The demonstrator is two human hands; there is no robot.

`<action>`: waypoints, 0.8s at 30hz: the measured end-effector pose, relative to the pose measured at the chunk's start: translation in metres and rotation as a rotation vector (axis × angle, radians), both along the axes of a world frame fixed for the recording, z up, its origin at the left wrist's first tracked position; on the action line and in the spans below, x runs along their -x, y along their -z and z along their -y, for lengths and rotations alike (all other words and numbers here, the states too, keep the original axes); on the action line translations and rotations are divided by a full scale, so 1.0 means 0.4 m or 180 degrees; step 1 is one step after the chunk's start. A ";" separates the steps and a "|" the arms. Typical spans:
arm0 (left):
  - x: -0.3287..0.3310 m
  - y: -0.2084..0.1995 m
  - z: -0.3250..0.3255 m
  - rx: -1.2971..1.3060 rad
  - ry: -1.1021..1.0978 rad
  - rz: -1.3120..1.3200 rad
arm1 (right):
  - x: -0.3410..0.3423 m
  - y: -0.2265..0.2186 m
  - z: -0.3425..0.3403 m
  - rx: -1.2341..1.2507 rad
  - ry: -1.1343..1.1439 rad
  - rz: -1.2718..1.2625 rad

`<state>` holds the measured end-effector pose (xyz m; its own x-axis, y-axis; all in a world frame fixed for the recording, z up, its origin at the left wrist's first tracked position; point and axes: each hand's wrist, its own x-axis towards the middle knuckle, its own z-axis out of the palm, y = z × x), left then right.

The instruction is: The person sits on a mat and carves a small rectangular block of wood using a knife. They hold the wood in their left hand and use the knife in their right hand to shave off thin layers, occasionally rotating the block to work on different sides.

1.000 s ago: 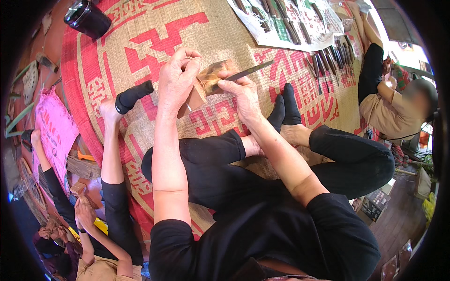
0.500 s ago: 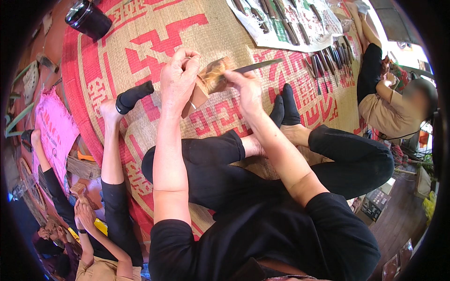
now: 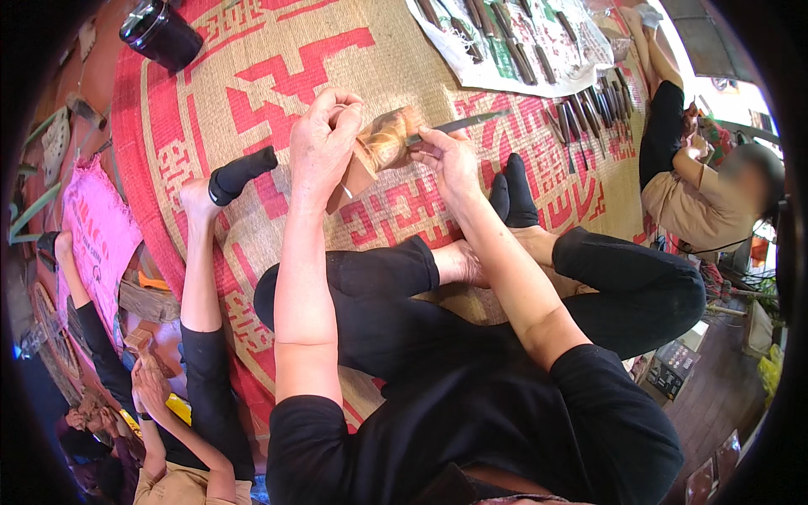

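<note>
One carving (image 3: 387, 145), of brown wood with a squared base at one end, is held up over the mat (image 3: 396, 67) in the head view, between the person's hands and clear of the crossed legs. The left hand (image 3: 326, 139) is curled around the base end, thumb bent toward the fingers, though the exact contact lies partly out of sight. The right hand (image 3: 446, 158) pinches one blade (image 3: 481, 120), dark and narrow, at the carving's other end; whether the blade touches the wood cannot be told.

The carving looks light enough for one hand and quite stiff, the wood dry rather than slippery. Its worked, rounded part seems likelier to chip than the base, so the flat sides of the base would make the safest hold.

As to counts: one white sheet (image 3: 560, 85) carries a dozen or so tools (image 3: 523, 66), some cut off by the picture's edge. Beside it lies one row of about ten more handles (image 3: 576, 115), too crowded to number surely. One dark jar (image 3: 164, 38) stands at the mat's far left edge. One block (image 3: 139, 339) is with the co-worker (image 3: 189, 484) at lower left; another co-worker (image 3: 694, 198) sits at far right.
</note>
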<state>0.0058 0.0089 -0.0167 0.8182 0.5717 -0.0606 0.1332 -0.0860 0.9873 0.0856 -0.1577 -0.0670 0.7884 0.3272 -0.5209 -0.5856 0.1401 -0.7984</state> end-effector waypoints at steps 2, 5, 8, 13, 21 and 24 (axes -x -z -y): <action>0.001 -0.008 -0.002 -0.0156 -0.0019 -0.0081 | 0.006 -0.017 -0.003 -0.0064 -0.0098 0.0152; 0.000 0.000 -0.005 0.0123 0.0006 -0.0046 | 0.039 -0.044 -0.021 0.0108 -0.0307 0.0439; 0.004 0.010 -0.009 0.0111 0.0014 0.0023 | 0.031 -0.010 -0.020 0.0095 -0.0268 0.0547; 0.001 0.006 -0.004 0.0005 0.0037 -0.0047 | 0.013 -0.023 -0.005 0.0111 -0.0147 0.0287; -0.001 0.003 -0.001 0.0020 0.0009 0.0008 | 0.009 -0.007 -0.005 -0.0063 -0.0131 0.0190; 0.002 0.002 -0.006 0.0034 0.0025 -0.0007 | 0.010 -0.022 0.001 -0.0124 -0.0032 0.0029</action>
<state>0.0050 0.0111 -0.0177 0.8225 0.5646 -0.0686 0.1348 -0.0764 0.9879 0.0814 -0.1580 -0.0582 0.7896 0.3549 -0.5005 -0.5799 0.1653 -0.7977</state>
